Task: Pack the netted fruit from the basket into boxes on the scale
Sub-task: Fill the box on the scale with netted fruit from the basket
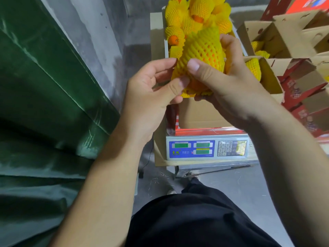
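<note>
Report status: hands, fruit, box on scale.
Left hand pinches net end; right hand grips netted fruit. Held above open box on scale. Nothing blocking.

The scale shows three green displays too blurred to read. The hands hide most of the box on it. The top edge cuts off the piled netted fruit.

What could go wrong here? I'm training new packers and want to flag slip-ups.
The left hand only pinches the net's loose end while the right hand cups the netted fruit; orange skin shows at the bottom, so the fruit might slip out. Held over the box on the scale, a drop could bruise it.
</note>
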`<state>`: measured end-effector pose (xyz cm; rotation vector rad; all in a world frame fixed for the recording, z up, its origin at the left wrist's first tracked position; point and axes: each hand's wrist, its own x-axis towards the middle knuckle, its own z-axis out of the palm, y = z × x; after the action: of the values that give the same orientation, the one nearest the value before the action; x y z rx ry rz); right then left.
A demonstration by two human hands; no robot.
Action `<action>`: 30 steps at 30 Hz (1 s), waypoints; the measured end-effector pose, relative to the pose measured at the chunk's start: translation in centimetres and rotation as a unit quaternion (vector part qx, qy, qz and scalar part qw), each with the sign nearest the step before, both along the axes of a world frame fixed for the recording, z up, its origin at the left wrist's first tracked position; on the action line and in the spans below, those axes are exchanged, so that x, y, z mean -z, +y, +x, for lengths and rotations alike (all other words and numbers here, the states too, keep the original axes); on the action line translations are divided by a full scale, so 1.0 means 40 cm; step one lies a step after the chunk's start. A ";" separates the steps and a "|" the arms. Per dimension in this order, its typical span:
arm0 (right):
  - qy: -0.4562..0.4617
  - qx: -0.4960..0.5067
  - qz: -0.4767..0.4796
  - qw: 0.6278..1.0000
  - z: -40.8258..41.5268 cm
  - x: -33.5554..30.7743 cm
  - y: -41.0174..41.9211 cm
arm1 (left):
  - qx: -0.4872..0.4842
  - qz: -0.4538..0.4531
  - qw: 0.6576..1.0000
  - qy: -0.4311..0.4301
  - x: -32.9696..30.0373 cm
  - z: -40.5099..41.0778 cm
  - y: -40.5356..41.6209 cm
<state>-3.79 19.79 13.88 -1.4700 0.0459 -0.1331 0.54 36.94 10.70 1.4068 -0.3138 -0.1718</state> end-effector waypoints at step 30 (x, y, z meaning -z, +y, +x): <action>-0.139 0.046 -0.245 0.958 0.058 0.070 -0.103 | -0.088 0.132 0.969 -0.190 0.008 0.080 -0.110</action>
<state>-1.47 15.68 11.06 -1.9305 -0.1585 -0.4518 3.74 32.54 10.39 1.7243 -0.4922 0.2139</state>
